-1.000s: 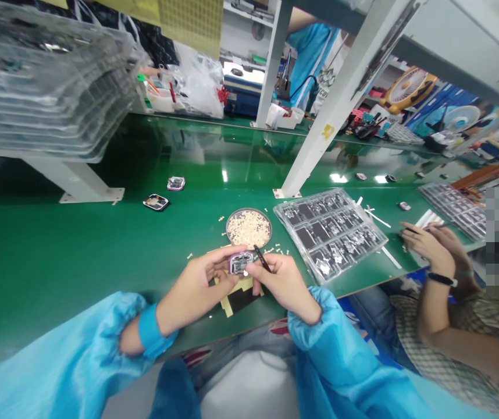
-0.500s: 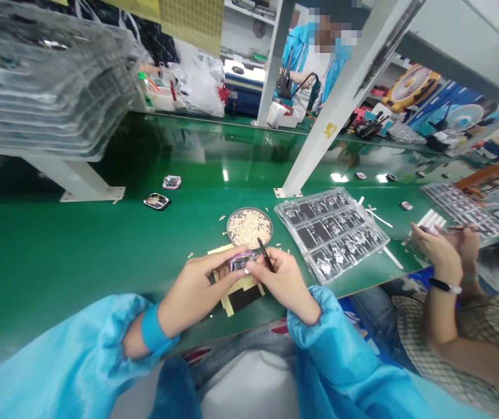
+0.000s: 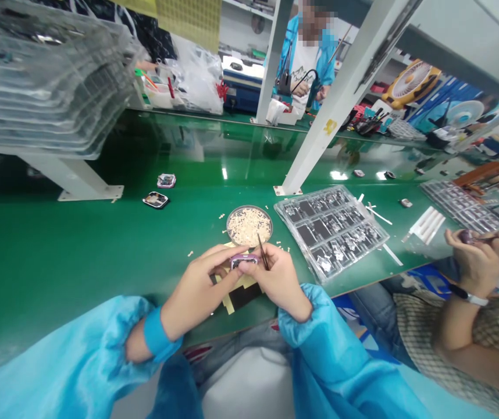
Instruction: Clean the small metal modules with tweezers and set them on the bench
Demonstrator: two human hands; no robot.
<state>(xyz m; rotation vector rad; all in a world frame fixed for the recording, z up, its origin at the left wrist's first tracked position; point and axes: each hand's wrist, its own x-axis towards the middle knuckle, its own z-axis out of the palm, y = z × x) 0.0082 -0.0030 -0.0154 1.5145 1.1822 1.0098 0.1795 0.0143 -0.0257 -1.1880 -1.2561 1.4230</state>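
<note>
Between my hands is a small pink-framed device (image 3: pixel 244 260), held over a dark pad with yellow tape (image 3: pixel 241 295). My left hand (image 3: pixel 201 285) grips its left side between thumb and fingers. My right hand (image 3: pixel 279 276) has its thumb on the device's front and also holds dark tweezers (image 3: pixel 263 251), which point up and away. Just beyond the hands, a round dish (image 3: pixel 249 226) holds many small pale pieces. To the right lies a clear compartment tray (image 3: pixel 332 233) with dark and silvery parts.
Two small devices (image 3: pixel 156 200) lie at the left on the green table (image 3: pixel 79 250). White posts (image 3: pixel 314 128) rise behind the tray. Stacked trays (image 3: pixel 44 87) stand upper left. At the right, a co-worker's hands (image 3: pixel 476 262) hold another device. Another person stands across the table.
The device has tilted in my hands, and the tweezers stand slightly more upright. The co-worker's hands at the right have moved further right, uncovering white strips. The person across has shifted left.
</note>
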